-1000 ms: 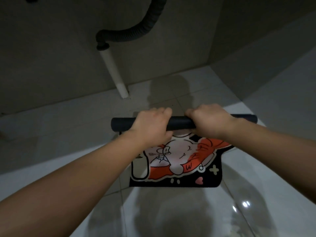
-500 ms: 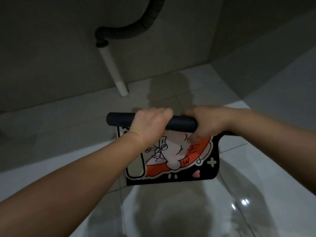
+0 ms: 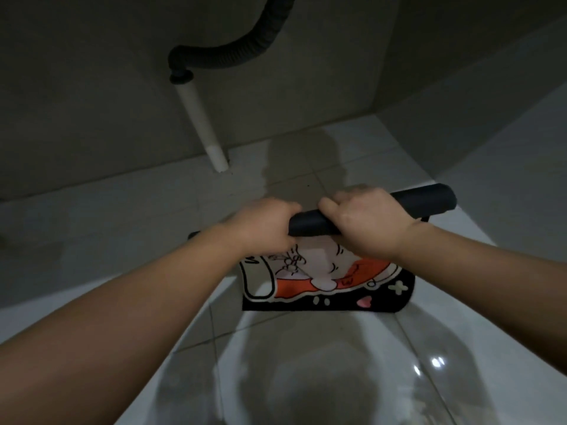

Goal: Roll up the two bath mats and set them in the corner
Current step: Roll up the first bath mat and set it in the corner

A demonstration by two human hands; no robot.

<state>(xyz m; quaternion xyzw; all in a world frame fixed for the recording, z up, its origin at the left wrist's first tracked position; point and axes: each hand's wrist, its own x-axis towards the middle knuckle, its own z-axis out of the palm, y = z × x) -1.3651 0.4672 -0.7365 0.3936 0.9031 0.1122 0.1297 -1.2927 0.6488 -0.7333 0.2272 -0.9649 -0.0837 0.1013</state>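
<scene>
A bath mat [image 3: 325, 283] with a black back and a red and white cartoon print is partly rolled into a black tube, with its loose end hanging down above the floor. My left hand [image 3: 264, 225] grips the tube left of its middle. My right hand [image 3: 368, 223] grips it just to the right, thumbs nearly touching. The tube's right end [image 3: 429, 199] sticks out past my right hand and tilts upward. A second mat is not in view.
A white drain pipe [image 3: 201, 124] joined to a black corrugated hose [image 3: 233, 53] runs down the far wall to the pale tiled floor [image 3: 337, 378]. The wall corner [image 3: 377, 108] lies at the far right.
The loose part of the mat has grown shorter as the roll took it up. The roll has tilted, right end higher, and both hands have shifted on it.
</scene>
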